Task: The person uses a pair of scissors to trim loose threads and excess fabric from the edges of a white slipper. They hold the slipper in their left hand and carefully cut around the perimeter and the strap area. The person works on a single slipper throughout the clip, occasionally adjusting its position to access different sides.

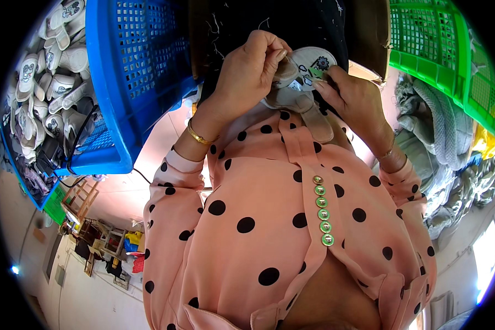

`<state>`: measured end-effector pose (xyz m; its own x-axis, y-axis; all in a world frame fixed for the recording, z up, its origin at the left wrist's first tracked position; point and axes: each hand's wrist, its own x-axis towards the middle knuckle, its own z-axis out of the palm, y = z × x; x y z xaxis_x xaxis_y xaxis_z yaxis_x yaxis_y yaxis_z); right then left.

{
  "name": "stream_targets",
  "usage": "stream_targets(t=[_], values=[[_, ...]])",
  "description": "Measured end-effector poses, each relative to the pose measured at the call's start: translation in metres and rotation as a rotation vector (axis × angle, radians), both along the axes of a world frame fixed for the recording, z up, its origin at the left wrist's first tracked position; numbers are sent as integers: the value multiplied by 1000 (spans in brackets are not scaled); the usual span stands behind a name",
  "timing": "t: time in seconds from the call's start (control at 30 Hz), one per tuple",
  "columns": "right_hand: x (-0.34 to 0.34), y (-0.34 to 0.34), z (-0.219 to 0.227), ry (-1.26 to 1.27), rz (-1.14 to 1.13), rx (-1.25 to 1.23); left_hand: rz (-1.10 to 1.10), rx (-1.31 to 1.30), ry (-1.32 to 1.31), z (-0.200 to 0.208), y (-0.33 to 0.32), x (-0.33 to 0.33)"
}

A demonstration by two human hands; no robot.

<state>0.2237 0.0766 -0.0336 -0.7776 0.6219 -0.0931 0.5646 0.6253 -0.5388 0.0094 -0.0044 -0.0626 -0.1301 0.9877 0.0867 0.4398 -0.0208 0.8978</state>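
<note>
A small pale grey shoe upper [308,60] with a printed dark flower-like motif lies over my lap, its tan strap [317,125] hanging toward my blouse. My right hand [360,102] is closed on its right edge, thumb on top of the print. At its left edge, my left hand [253,77] is closed in a pinch, thumb and forefinger pressed together. What sits between those fingertips is too small to make out.
A blue plastic basket [107,157] stands at my left, beside a heap of similar shoe uppers [55,82]. A green basket [423,63] is at the far right, above a pile of grey fabric pieces [437,121]. Loose threads cling to my dark trousers [236,22].
</note>
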Motion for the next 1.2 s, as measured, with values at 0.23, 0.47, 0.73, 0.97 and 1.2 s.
stream_targets(t=[0.23,0.47,0.73,0.97,1.2], values=[[-11,13,9,-138,104,150,13,-15,73,2,2,7],[-16,17,13,-167,182,192,8,0,128,3,3,8],[-18,22,13,-52,42,67,257,179,55,2,2,-9],[-21,16,3,121,126,-105,107,73,588,32,-23,-21],[-30,12,-15,207,34,-152,53,55,271,10,-27,-4]])
